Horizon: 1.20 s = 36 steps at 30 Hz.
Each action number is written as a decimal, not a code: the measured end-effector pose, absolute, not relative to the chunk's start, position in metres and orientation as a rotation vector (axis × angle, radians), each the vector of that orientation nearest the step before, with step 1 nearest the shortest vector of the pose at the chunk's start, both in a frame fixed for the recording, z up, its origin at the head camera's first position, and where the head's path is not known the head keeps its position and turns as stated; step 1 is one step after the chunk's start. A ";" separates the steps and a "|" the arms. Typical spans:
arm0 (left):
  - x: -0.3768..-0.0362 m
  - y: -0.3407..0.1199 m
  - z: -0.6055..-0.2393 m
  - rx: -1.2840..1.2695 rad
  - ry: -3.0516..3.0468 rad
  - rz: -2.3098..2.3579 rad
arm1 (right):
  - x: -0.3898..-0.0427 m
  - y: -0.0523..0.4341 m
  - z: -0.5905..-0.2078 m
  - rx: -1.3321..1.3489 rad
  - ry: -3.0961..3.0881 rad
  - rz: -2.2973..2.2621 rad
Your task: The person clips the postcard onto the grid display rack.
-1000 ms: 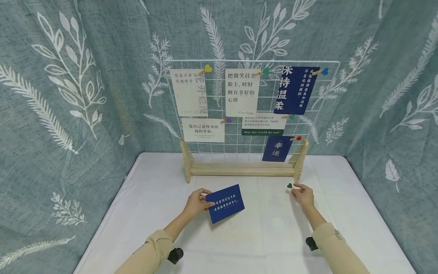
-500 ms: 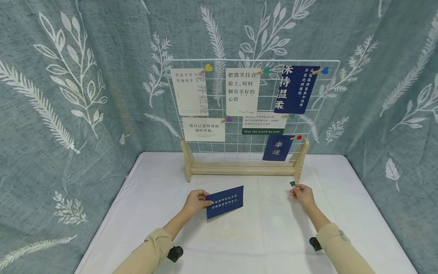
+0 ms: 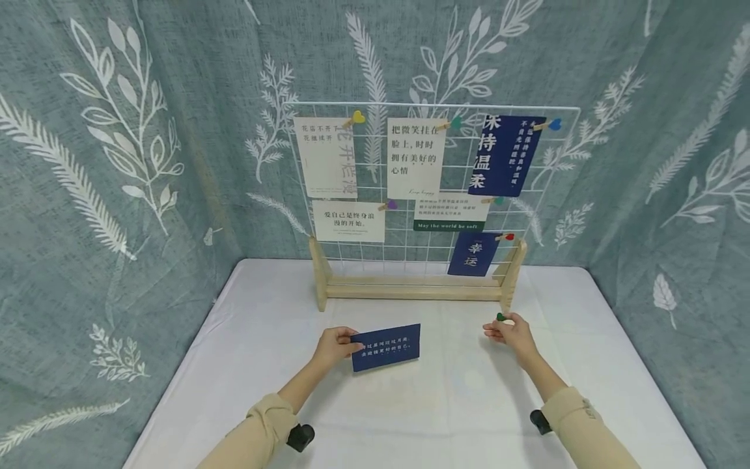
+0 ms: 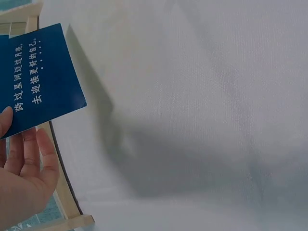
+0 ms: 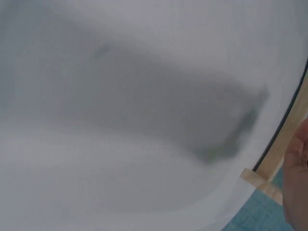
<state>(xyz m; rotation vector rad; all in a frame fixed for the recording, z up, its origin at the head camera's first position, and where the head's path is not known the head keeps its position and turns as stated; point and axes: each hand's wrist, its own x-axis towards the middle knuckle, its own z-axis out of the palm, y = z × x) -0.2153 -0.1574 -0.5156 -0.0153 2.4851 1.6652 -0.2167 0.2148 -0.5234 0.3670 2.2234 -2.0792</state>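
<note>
Bare tablecloth [image 3: 457,391] between hands — grid stand [image 3: 418,286] blocks behind.

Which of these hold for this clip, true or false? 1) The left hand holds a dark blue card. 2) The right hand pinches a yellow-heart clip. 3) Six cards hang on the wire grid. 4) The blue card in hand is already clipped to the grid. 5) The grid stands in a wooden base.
1) True: the left hand holds the dark blue rectangular card with white text by its left edge.
2) False: the right hand pinches a small clip with a green heart.
3) True: six cards hang on the white wire grid.
4) False: the card is above the white tablecloth, apart from the grid.
5) True: it stands in a pale wooden base.
</note>
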 end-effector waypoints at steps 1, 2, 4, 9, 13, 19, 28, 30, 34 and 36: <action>-0.215 -0.157 -0.516 -0.018 2.480 1.668 | -0.216 0.214 -0.523 0.352 2.228 -2.075; -0.214 -0.156 -0.515 -0.012 2.484 1.666 | -0.215 0.214 -0.524 0.339 2.233 -2.072; -0.214 -0.154 -0.514 -0.005 2.491 1.665 | -0.212 0.214 -0.524 0.302 2.275 -2.051; -0.218 -0.151 -0.514 0.042 2.483 1.659 | -0.205 0.216 -0.525 0.282 2.431 -1.984; -0.224 -0.151 -0.514 0.037 2.482 1.669 | -0.203 0.217 -0.526 0.191 2.418 -2.031; -0.235 -0.151 -0.505 0.007 2.492 1.669 | -0.202 0.217 -0.530 -0.003 2.375 -2.109; -0.314 -0.168 -0.591 0.139 2.439 1.800 | -0.205 0.206 -0.529 -0.004 2.546 -1.979; -0.334 -0.168 -0.612 0.143 2.445 1.813 | -0.206 0.204 -0.529 0.031 2.598 -1.942; -0.366 -0.167 -0.634 0.200 2.468 1.861 | -0.209 0.202 -0.530 -0.032 2.619 -1.935; -0.374 -0.164 -0.631 0.199 2.500 1.848 | -0.211 0.202 -0.530 -0.106 2.607 -1.951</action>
